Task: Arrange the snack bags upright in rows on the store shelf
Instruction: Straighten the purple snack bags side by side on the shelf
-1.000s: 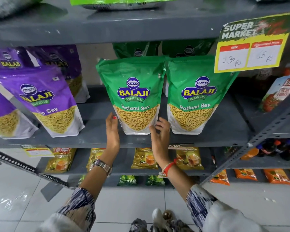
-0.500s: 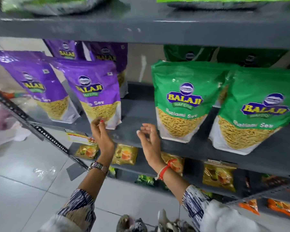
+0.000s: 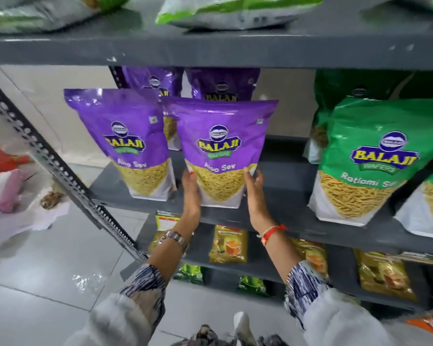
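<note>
A purple Aloo Sev bag [image 3: 223, 151] stands upright at the front of the grey shelf [image 3: 285, 216]. My left hand [image 3: 191, 193] presses its lower left side and my right hand [image 3: 255, 193] its lower right side, so both hands hold it. A second purple bag [image 3: 125, 143] stands upright just to its left, and two more purple bags [image 3: 223, 83] stand behind. Green Ratlami Sev bags [image 3: 370, 161] stand upright to the right on the same shelf.
The upper shelf [image 3: 210, 46] holds bags lying flat [image 3: 235, 8]. Lower shelves carry small yellow packets [image 3: 229, 244] and green packets [image 3: 189, 273]. A perforated metal upright [image 3: 60, 166] slants at the left. Plastic bags [image 3: 8, 191] lie on the tiled floor.
My view and both hands have shifted left from the green bags to the purple ones. Both hands, free half a second ago, now grip the right-hand purple bag.
</note>
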A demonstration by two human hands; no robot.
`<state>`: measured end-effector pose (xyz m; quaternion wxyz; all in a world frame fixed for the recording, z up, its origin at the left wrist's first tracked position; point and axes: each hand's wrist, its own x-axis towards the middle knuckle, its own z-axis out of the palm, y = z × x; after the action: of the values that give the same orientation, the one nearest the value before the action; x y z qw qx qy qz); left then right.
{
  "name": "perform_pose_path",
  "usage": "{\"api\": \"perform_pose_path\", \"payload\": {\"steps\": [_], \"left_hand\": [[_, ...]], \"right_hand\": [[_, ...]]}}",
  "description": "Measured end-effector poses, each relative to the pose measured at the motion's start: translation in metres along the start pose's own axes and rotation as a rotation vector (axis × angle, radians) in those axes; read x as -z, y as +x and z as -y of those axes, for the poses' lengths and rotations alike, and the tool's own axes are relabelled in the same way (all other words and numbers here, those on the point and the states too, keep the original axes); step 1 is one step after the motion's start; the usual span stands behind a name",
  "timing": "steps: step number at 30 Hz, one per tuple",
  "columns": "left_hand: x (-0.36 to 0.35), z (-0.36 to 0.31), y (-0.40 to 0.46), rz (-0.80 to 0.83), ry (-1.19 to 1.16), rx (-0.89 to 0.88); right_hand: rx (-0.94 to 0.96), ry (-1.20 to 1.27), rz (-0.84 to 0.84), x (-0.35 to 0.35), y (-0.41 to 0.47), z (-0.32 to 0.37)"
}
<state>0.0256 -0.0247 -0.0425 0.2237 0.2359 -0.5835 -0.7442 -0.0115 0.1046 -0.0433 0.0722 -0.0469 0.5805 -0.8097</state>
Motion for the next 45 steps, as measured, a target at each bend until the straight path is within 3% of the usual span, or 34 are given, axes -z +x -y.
{"api": "perform_pose_path", "payload": {"steps": [12, 15, 18, 20, 23, 25, 30, 35, 45], "left_hand": [[0.017, -0.005, 0.005, 0.158, 0.011, 0.046], [0.026, -0.003, -0.002, 0.161, -0.008, 0.041], [0.047, 0.001, -0.014, 0.026, 0.061, -0.013], [0.067, 0.0, -0.02, -0.143, 0.054, -0.118], [0.098, -0.017, -0.012, -0.472, 0.047, -0.207], [0.119, -0.028, 0.008, -0.555, 0.079, -0.223], [0.15, -0.051, 0.046, -0.328, 0.137, -0.185], [0.168, -0.045, 0.072, -0.027, 0.078, 0.014], [0.157, -0.059, 0.062, -0.019, 0.058, -0.027]], "right_hand": [[0.007, -0.024, -0.061, -0.024, -0.011, -0.01], [0.015, -0.025, -0.164, -0.025, -0.016, -0.009], [0.109, -0.069, -0.38, -0.031, -0.034, -0.012], [0.236, -0.085, -0.412, -0.039, -0.051, -0.02], [0.275, -0.176, -0.204, -0.062, -0.066, -0.035], [0.253, -0.236, -0.044, -0.081, -0.066, -0.04], [0.052, -0.349, 0.243, -0.132, -0.05, -0.041], [-0.13, -0.334, 0.204, -0.164, -0.03, -0.031], [-0.128, -0.304, 0.258, -0.171, -0.022, -0.027]]}}
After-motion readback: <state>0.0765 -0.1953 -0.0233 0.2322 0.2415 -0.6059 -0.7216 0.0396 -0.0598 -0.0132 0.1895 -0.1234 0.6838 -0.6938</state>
